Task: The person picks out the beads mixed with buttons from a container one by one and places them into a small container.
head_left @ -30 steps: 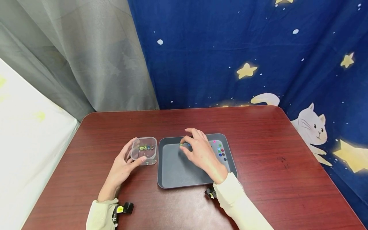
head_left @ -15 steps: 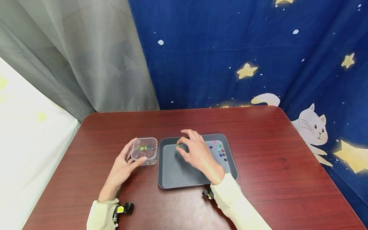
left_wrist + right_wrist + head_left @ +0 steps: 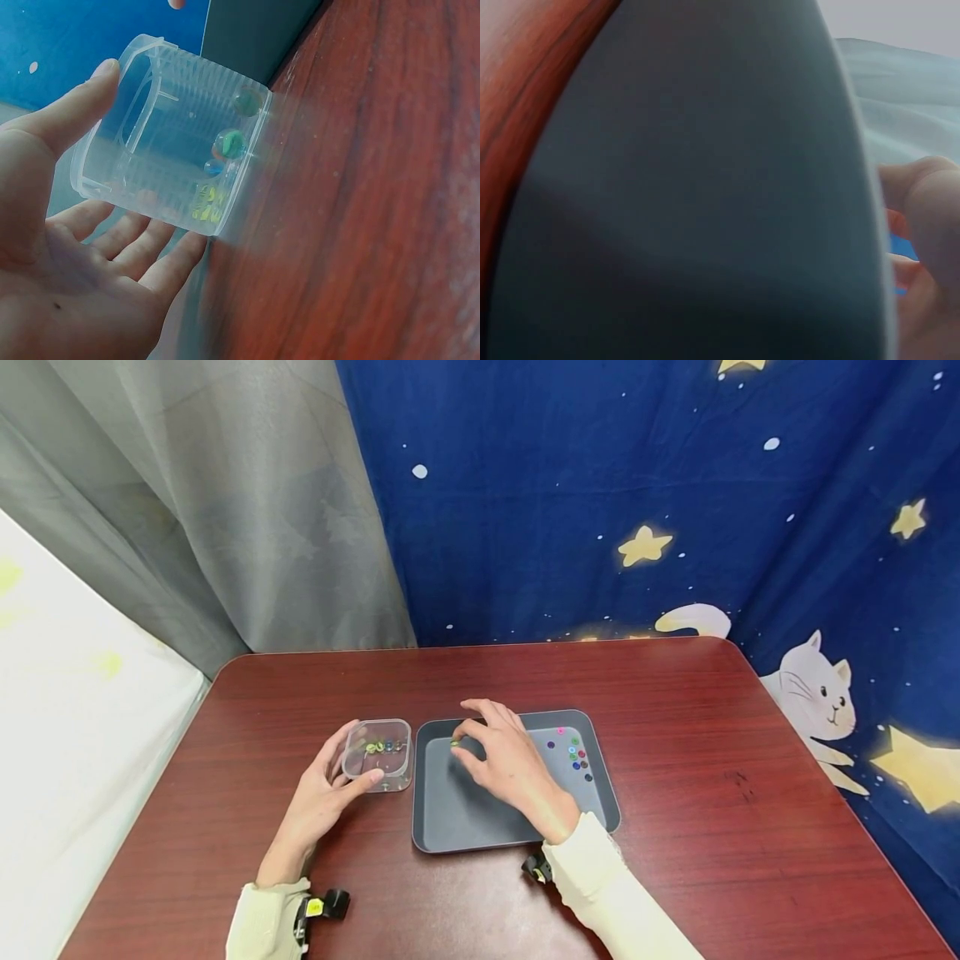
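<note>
My left hand (image 3: 321,795) holds a clear plastic box (image 3: 364,763) beside the tray, its thumb on the near side and its fingers round the far-left side. Inside lie several glass marbles (image 3: 231,143), some green and blue, and yellow-green ones (image 3: 207,202) in a corner. Over the left part of the grey tray (image 3: 457,818), my right hand (image 3: 508,763) pinches a small yellow-green piece (image 3: 454,743) between thumb and forefinger, its other fingers raised. In the right wrist view, the tray's outer wall (image 3: 705,165) hides most of that hand.
Several small round coloured pieces (image 3: 576,756) lie in the tray's right part, with a dark one (image 3: 551,745) nearer the hand. Tray and box stand on a reddish-brown table (image 3: 675,760). A blue star-patterned curtain (image 3: 525,527) hangs behind the table.
My right hand has moved left across the tray with the yellow-green piece, uncovering the dark piece behind it. The left hand and the box have stayed in place.
</note>
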